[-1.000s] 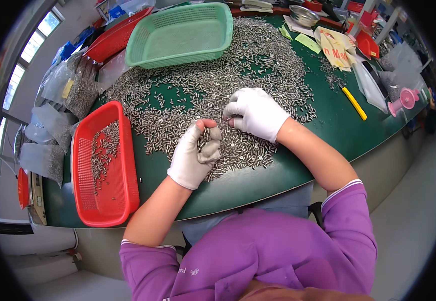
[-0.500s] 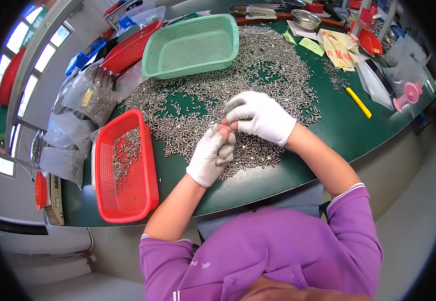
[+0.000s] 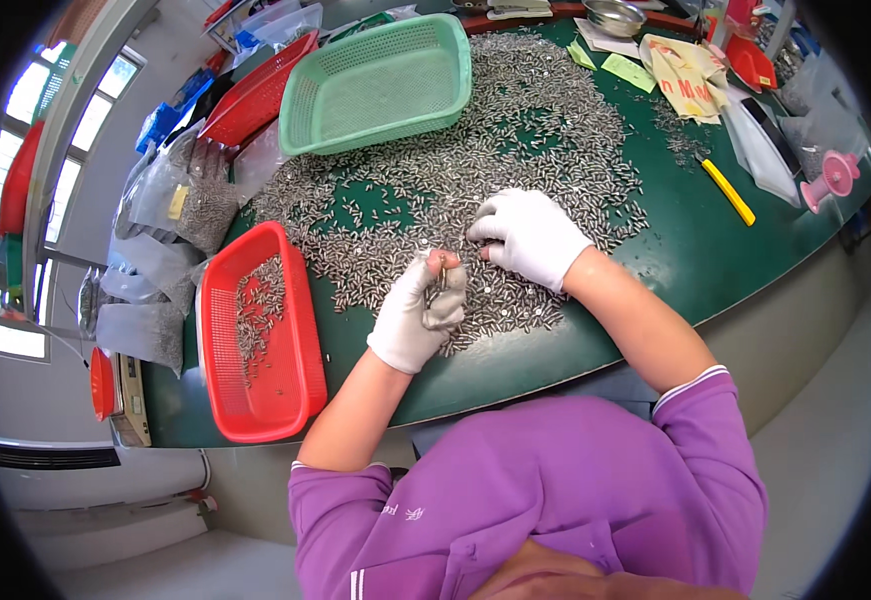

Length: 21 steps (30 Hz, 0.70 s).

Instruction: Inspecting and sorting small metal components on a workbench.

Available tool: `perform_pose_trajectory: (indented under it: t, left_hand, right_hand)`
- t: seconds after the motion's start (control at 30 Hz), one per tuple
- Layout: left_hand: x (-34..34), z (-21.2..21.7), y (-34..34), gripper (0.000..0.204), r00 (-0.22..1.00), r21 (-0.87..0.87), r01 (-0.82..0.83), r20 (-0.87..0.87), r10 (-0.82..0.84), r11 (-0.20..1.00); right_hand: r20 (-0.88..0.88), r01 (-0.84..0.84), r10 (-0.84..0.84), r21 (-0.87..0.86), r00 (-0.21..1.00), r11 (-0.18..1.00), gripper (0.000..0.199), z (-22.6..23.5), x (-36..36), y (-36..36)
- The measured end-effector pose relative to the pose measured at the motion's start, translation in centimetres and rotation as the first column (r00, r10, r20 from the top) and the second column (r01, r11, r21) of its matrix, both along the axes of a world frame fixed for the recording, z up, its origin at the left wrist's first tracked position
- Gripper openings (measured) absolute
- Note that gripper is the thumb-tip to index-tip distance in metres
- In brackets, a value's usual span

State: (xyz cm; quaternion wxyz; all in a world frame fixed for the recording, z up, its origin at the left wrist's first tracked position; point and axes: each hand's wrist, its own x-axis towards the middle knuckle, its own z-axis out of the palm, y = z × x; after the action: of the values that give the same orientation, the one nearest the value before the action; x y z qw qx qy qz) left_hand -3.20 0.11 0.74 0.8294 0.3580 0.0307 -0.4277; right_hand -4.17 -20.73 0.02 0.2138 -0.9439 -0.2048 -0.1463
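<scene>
Small silvery metal pins lie in a wide, loose layer (image 3: pixel 525 110) on the green table. My left hand (image 3: pixel 415 315), in a white glove with bare fingertips, is held above the near part of this layer. Its thumb and forefinger are pinched together at a tiny object too small to make out, and the other fingers are curled in. Just to its right, my right hand (image 3: pixel 533 238), gloved the same way, is low over the pins. Its fingers curl down toward the thumb at the pins, and whatever is between the tips is hidden.
Left of my hands is a red basket (image 3: pixel 317 385) with some pins inside. A green basket (image 3: pixel 290 125) rests at the far side of the layer, beside another red basket (image 3: pixel 245 100). Filled plastic bags (image 3: pixel 145 330) line the left edge. A yellow cutter knife (image 3: pixel 727 192) lies right.
My right hand has come away from the left fingertips and lowered onto the pins to the right. My left hand stays nearly in place, still pinching. The whole view has shifted slightly.
</scene>
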Motion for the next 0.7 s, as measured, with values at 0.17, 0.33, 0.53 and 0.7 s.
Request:
perform_pose_trajectory:
  t: [0.17,0.33,0.53,0.7]
  left_hand:
    - [-0.3,0.9,0.6,0.021,0.996,-0.073,0.005,-0.089,-0.012,0.997]
    - [-1.6,1.1,0.4,0.017,0.989,-0.172,-0.121,-0.11,0.103,0.978]
    - [-2.2,0.0,-0.4,0.021,0.981,-0.114,-0.187,-0.069,0.18,0.976]
    - [-2.2,-0.3,-0.1,0.02,0.992,-0.205,-0.112,-0.083,0.097,0.972]
  right_hand:
    - [0.019,0.058,-0.057,-0.049,0.998,0.997,0.007,-0.2,0.5,1.1]
    - [0.031,0.055,-0.055,-0.021,0.998,0.998,0.009,0.1,0.2,0.3]
    - [-0.09,0.108,-0.119,-0.118,0.989,0.987,0.01,0.6,0.2,0.2]
    - [0.018,0.114,-0.112,-0.094,0.994,0.989,0.009,0.3,0.1,0.2]
